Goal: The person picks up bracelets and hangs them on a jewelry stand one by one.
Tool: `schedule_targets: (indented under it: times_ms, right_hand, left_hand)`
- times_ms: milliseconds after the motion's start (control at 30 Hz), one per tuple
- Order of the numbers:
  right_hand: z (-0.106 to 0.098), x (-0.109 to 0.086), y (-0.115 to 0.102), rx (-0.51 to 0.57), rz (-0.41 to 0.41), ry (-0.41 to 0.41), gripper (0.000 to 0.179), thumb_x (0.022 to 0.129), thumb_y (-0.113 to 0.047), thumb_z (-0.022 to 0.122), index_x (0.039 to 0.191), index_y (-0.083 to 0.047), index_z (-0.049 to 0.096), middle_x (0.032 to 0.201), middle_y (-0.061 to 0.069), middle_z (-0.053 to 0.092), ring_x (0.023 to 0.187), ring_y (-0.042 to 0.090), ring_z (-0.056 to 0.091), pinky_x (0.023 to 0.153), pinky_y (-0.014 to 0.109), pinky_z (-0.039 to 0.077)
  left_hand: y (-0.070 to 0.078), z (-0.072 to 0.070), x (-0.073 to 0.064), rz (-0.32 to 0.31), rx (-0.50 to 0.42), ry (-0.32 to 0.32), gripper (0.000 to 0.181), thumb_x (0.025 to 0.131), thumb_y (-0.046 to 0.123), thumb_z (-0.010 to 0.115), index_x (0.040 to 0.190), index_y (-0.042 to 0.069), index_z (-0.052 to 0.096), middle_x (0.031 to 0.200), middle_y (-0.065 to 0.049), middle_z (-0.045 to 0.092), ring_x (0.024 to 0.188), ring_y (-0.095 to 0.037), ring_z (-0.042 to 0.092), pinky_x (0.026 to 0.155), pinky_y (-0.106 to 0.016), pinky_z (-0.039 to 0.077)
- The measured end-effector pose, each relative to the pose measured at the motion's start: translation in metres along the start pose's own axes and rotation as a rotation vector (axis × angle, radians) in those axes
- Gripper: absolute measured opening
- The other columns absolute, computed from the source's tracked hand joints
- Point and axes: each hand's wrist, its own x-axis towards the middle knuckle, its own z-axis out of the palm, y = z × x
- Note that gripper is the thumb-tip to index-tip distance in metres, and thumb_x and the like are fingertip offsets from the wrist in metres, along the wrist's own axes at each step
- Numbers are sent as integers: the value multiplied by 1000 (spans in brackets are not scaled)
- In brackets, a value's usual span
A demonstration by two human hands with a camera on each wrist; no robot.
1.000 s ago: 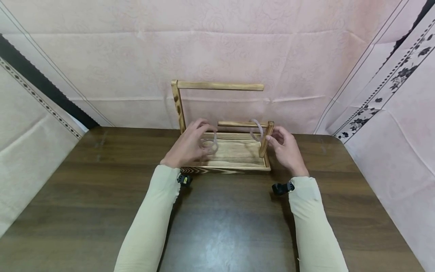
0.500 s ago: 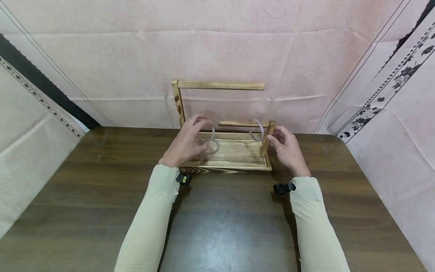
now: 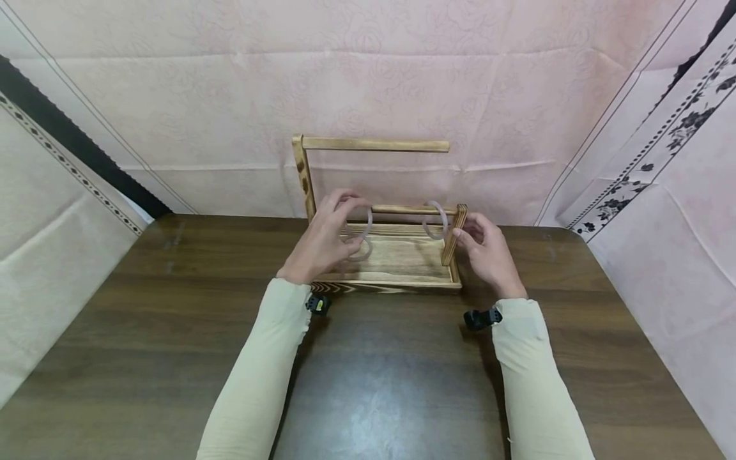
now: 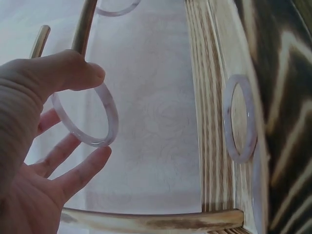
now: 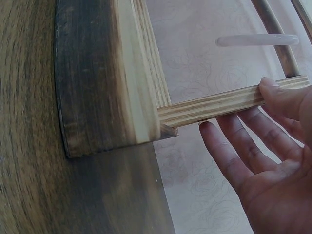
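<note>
A pale lilac bangle point(image 4: 112, 117) is pinched upright by my left hand point(image 3: 328, 239), between thumb and fingers. It is at the free left end of the lower wooden rod point(image 3: 397, 209); the left wrist view does not settle whether the rod passes through it. My right hand point(image 3: 489, 252) grips the short post point(image 5: 209, 108) of the wooden rack, thumb on one side and fingers on the other. Another bangle point(image 3: 435, 220) hangs on that rod near the post. In the rack's tray lies a further bangle point(image 4: 240, 119), and part of one more point(image 4: 257, 195) shows beside it.
The rack's tray point(image 3: 402, 283) stands near the back edge of the brown table point(image 3: 368, 383). A taller post point(image 3: 301, 172) at its left carries an upper rod point(image 3: 374, 145) with a free right end. Behind hangs a pink patterned cloth point(image 3: 368, 89).
My left hand has raised the bangle from over the tray, drawn it slightly left, then moved it right to the lower rod's free end. My right hand keeps its hold on the post.
</note>
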Motion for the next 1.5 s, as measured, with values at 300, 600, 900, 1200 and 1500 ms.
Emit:
schedule_targets:
  times_ms: [300,600,900,1200,1500]
  right_hand:
    - [0,0,-1,-1,9,-7,34,105,-16,56,134,2,54,127,22,65,116,33,65,94,30,58]
    - [0,1,1,-11,-3,-1,33,106,-15,56,133,3,54,127,23,64,117,34,64,92,23,57]
    - [1,1,-1,-4,-4,-2,32,105,-13,56,133,3,54,126,24,65,115,36,66,96,39,58]
    - [-1,1,-1,-11,-7,4,33,105,-14,56,133,4,54,128,24,64,118,35,64,98,42,57]
    - [0,1,1,-11,-20,6,32,105,-13,56,132,4,54,127,23,64,118,33,63,98,43,57]
  left_hand:
    - [4,9,1,23,-1,8,65,79,0,82,138,14,58,146,-13,48,135,-32,44,113,-48,44]
    - [8,15,4,55,-20,18,63,82,2,80,139,14,56,147,-13,47,137,-30,44,114,-45,45]
    - [9,18,7,74,-27,27,59,84,1,79,138,12,57,147,-12,47,140,-30,42,119,-45,39]
    - [12,22,11,73,-22,20,60,83,2,80,138,13,57,147,-12,48,139,-29,43,120,-43,38]
    - [17,26,14,50,-39,15,61,83,3,80,138,13,57,147,-14,48,138,-30,44,118,-45,40]
